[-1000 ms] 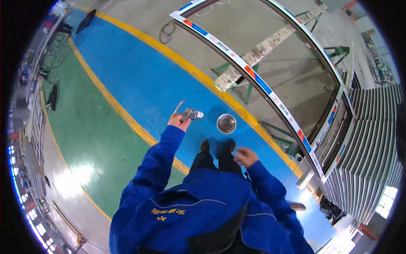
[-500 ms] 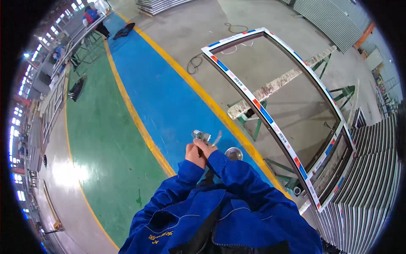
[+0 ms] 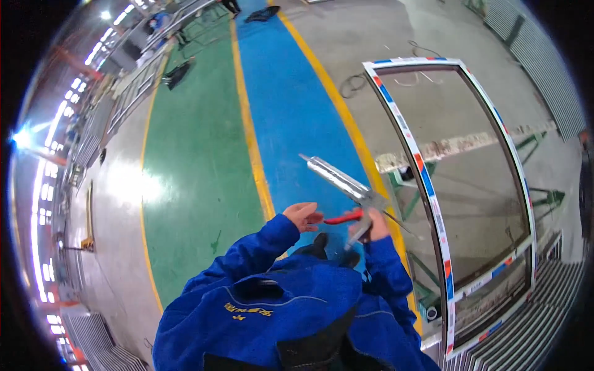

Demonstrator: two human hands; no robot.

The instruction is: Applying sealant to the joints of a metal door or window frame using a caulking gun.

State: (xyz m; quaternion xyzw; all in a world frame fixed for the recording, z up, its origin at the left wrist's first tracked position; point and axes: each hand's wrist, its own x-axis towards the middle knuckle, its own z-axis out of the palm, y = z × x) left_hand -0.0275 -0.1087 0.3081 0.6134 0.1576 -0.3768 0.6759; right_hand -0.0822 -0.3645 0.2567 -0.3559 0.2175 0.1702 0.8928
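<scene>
A caulking gun with a silver barrel and red lever is in my right hand, its pale nozzle slanting up to the far left. The fingers of that hand wrap round the grip, partly hidden behind the gun's metal parts. Close to the tip of the red lever, my left hand has its fingers apart and slightly bent, holding nothing. Whether its fingertips touch the lever I cannot tell.
To my right a large taped window frame rests on a whitish beam with green trestle legs. Stacked metal profiles lie beyond its near end. Yellow lines edge the blue walkway. A cable lies coiled on the floor.
My hands were together at a shiny metal piece; now they are apart, and the whole caulking gun shows in my right hand. The view has turned left.
</scene>
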